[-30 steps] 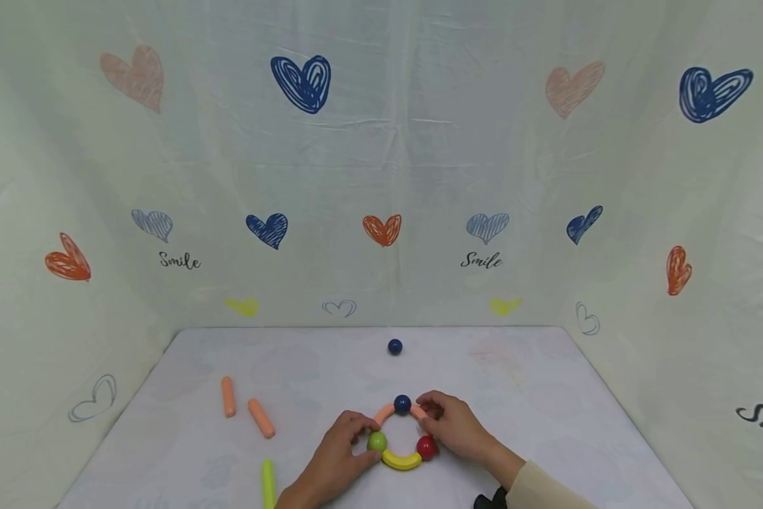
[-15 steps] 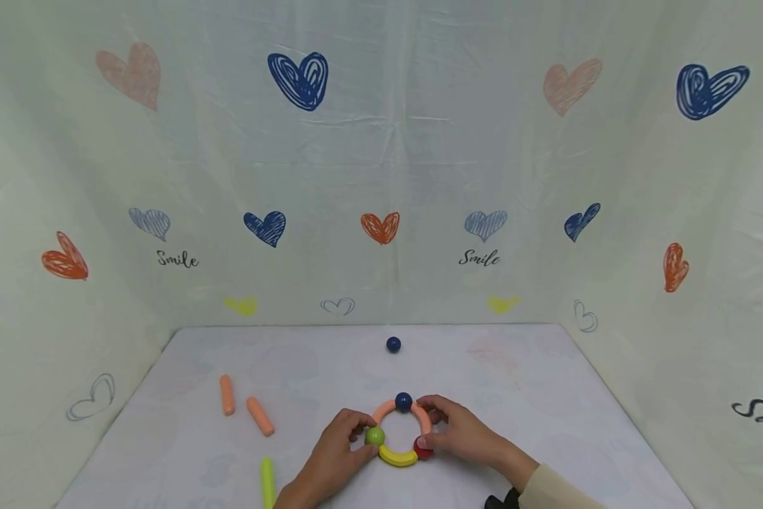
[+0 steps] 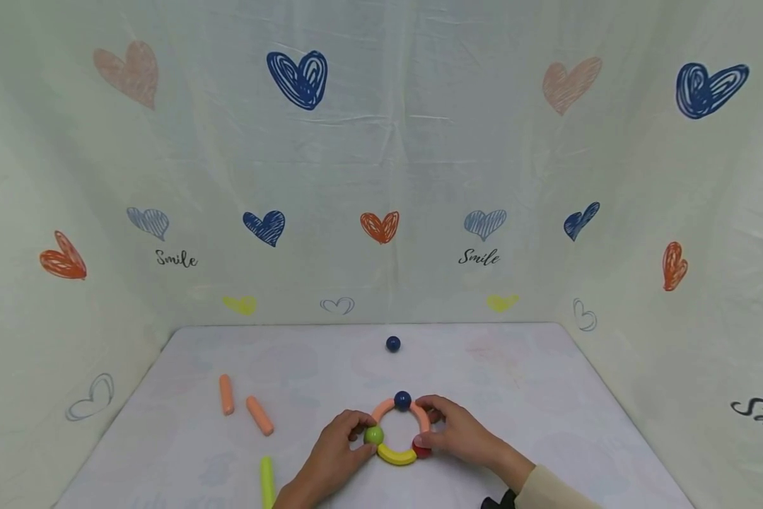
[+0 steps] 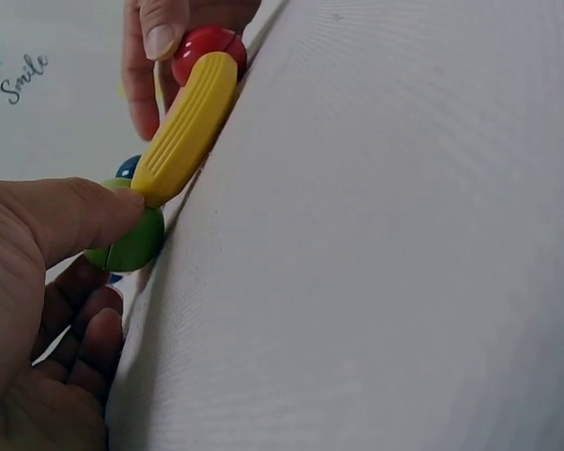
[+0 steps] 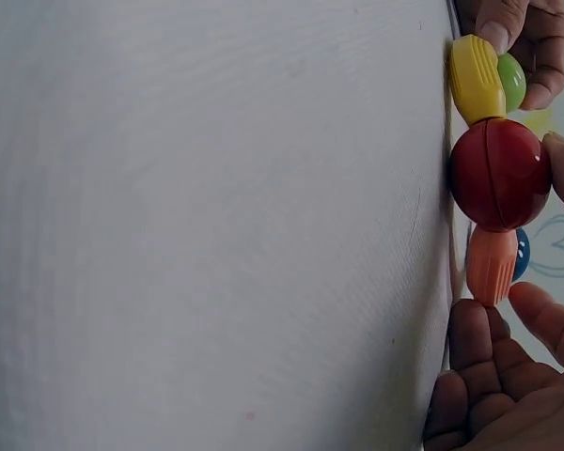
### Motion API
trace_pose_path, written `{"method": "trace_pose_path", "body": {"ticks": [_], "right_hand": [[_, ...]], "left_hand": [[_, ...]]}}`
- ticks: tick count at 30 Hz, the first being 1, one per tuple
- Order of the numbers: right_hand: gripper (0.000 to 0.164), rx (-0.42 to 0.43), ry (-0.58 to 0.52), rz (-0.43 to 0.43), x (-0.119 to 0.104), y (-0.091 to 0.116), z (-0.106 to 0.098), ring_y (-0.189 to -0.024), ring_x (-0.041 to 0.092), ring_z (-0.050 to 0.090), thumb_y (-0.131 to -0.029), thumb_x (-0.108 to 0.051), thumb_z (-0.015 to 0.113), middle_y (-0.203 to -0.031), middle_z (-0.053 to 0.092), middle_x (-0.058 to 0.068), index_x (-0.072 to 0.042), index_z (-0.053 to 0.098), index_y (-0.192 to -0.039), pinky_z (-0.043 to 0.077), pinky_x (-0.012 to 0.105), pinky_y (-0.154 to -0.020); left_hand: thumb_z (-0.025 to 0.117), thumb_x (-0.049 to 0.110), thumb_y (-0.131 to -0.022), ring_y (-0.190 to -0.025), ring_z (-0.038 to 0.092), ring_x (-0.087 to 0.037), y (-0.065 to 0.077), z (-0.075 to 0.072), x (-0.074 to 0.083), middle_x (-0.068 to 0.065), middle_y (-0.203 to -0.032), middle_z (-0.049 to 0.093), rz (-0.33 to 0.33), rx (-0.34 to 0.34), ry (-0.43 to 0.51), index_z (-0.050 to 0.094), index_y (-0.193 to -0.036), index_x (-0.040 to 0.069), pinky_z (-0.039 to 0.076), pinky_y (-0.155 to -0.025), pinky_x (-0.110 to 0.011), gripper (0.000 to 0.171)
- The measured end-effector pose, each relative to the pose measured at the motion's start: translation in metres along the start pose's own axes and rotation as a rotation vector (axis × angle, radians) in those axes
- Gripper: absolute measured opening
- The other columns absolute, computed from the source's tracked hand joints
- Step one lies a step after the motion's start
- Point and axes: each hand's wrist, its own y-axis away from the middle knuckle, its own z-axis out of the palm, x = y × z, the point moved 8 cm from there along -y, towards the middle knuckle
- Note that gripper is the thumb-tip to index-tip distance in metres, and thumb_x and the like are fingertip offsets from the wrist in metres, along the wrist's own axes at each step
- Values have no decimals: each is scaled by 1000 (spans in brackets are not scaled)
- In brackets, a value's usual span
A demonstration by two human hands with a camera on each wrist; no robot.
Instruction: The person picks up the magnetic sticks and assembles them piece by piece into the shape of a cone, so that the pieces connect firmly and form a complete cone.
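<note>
A ring of curved rods and balls lies on the table between my hands. It joins a blue ball (image 3: 403,401) at the top, a green ball (image 3: 373,435) at left, a red ball (image 5: 500,175) at right, a yellow curved rod (image 3: 397,454) below and two orange curved rods (image 3: 383,409). My left hand (image 3: 334,452) pinches the green ball, thumb in front and fingers behind. With its thumb on the red ball and forefinger by the upper end of the right orange rod (image 5: 492,266), my right hand (image 3: 460,433) holds the ring's right side.
Two straight orange rods (image 3: 226,394) and a lime-green rod (image 3: 267,482) lie on the left of the white table (image 3: 515,382). A second blue ball (image 3: 393,343) sits beyond the ring. Part of a black object (image 3: 499,500) shows beside the right sleeve.
My right thumb has moved from the right orange rod down onto the red ball. That rod and the red ball now meet in a rounder ring. The left hand keeps its hold.
</note>
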Motion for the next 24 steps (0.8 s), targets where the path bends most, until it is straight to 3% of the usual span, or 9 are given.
{"method": "trace_pose_path", "body": {"ticks": [6,10,14,19,24], "right_hand": [[70,8,10,9,2,1,1,-105,19,57,-87,-39,88,-117,65,0,-9,59,-143,49,35,-87],[72,17,35,-6,3,3,2,-109,19,56,-87,-44,86,-119,64,0,-9,58,-144,49,38,-91],[69,32,58,-29,3,6,1,-109,18,56,-88,-46,85,-119,63,-1,-10,60,-141,49,33,-91],[58,56,54,-59,2,11,0,-102,15,56,-90,-43,84,-112,65,-3,-10,64,-134,48,25,-82],[36,98,70,-107,0,13,-4,-90,9,58,-96,-34,78,-103,67,-5,-12,69,-123,47,23,-74]], "left_hand": [[83,20,-92,-96,55,-11,1,-1,1,5,-114,62,11,17,8,69,-119,20,52,-81,-26,30],[81,10,-91,-94,57,-9,3,-5,1,2,-113,62,17,86,50,70,-121,16,52,-78,-24,32],[80,2,-89,-93,58,-8,4,-10,1,0,-110,62,24,174,64,72,-119,13,54,-77,-22,33],[78,-1,-89,-91,57,-9,4,-15,0,1,-107,62,-31,254,41,72,-115,13,53,-75,-22,30],[74,-1,-89,-92,57,-11,4,-14,1,1,-106,62,-96,282,34,71,-115,12,54,-76,-26,29]]}}
